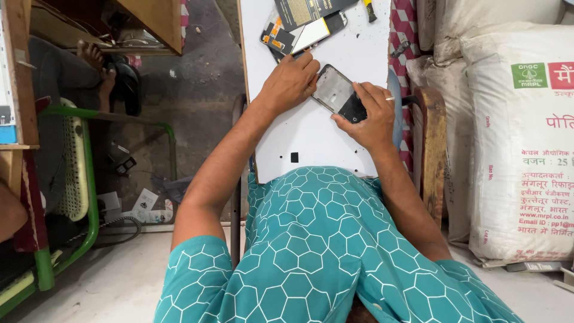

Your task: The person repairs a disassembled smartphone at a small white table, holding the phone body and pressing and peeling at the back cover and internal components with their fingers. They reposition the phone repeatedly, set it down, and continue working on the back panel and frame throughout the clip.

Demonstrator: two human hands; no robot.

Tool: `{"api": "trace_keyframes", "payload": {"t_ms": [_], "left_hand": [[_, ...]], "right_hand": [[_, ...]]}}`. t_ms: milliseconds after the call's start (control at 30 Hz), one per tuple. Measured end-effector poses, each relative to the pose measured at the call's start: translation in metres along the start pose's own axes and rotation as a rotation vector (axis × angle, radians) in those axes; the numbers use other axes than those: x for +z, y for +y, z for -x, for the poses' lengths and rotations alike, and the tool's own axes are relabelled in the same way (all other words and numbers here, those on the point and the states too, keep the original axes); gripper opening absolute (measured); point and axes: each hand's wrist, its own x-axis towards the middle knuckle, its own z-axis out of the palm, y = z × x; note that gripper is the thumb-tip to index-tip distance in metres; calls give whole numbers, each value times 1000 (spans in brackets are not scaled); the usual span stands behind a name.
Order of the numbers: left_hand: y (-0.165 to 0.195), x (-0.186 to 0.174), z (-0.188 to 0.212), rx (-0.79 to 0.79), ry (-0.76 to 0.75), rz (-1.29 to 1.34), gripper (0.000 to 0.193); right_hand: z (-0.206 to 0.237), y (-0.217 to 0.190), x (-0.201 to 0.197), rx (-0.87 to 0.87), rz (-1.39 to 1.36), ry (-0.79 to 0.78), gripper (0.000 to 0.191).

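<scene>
Head view, going left to right: a green metal chair frame with a pale perforated seat stands on the floor at the far left, under a wooden ledge, and another person's bare foot shows beyond it. Scraps of paper lie on the dark floor between the chair and the white table, a narrow board with small holes that runs away from the person's teal patterned shirt.

At the table's far edge lie loose phone parts: a black and orange back panel with a white-faced piece over it, and a dark flat part above them. A small black square sits near the table's near edge.

The left hand lies palm down near the table's middle, fingers bent and pressing on the left end of the opened phone frame, which lies tilted on the table with its grey inner plate up. The right hand covers the frame's lower right end, fingers curled over its dark corner; whether they pinch a tool there cannot be told. Both forearms reach forward from the shoulders, elbows apart.

Right of the table stand a red-checked cloth, a wooden chair arm and big white sacks.
</scene>
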Motion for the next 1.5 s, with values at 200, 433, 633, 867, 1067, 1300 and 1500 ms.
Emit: {"api": "trace_keyframes", "payload": {"t_ms": [200,433,633,867,1067,1300,1500], "left_hand": [[5,-4,8,-16,21,50,9],[11,-5,15,-76,37,102,11],[15,-6,22,-102,36,116,11],[18,-5,28,-133,24,126,9],[23,-4,37,-140,34,151,10],[28,-9,45,-177,34,150,12],[39,-21,62,-199,60,218,11]], "right_hand": [[2,3,3,1,3,-10,76],[4,6,3,-2,16,-25,77],[4,6,3,-2,13,-30,77],[1,4,1,-11,14,-24,78],[1,3,-1,-12,2,-25,79],[2,3,0,14,-3,-34,77],[2,2,0,14,-7,-26,77]]}}
